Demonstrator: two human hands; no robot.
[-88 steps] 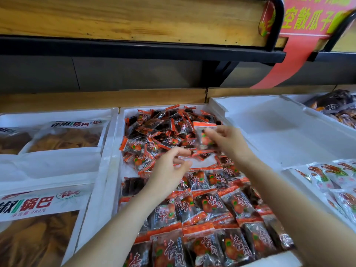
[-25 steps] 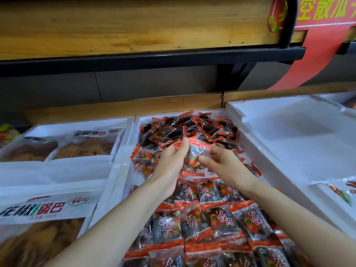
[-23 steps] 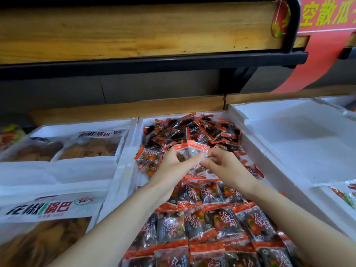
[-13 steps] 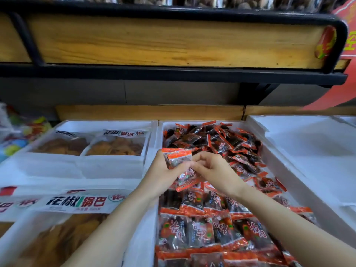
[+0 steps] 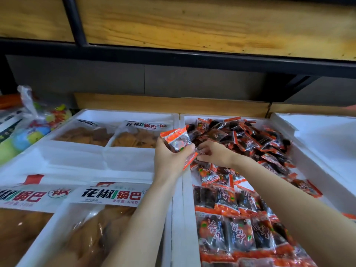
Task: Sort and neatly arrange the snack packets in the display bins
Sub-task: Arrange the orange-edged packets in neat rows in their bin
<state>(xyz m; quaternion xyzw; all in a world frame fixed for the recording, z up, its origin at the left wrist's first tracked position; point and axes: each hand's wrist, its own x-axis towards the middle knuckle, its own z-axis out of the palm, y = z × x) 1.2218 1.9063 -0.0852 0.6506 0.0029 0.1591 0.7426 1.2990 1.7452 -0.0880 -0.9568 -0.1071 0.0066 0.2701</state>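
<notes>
A white foam bin point(image 5: 185, 189) holds small orange-and-dark snack packets: a loose heap point(image 5: 250, 139) at its far end, flat rows point(image 5: 237, 228) at the near end. My left hand point(image 5: 169, 160) grips a small stack of these packets point(image 5: 178, 141) upright above the bin's left wall. My right hand point(image 5: 213, 153) is just right of it, its fingers pinching a packet at the edge of the heap, close to the held stack's lower end.
Left of the bin, foam bins point(image 5: 77, 158) hold large clear bags of brown crisps point(image 5: 107, 195). Colourful bagged sweets point(image 5: 34, 130) lie at far left. A white foam bin point(image 5: 323, 143) is on the right. A wooden shelf with a black rail point(image 5: 192, 54) hangs overhead.
The view has swung left and closer. My left hand has lifted the stack of packets a little higher and leftward, and my right hand stays beside it at the heap.
</notes>
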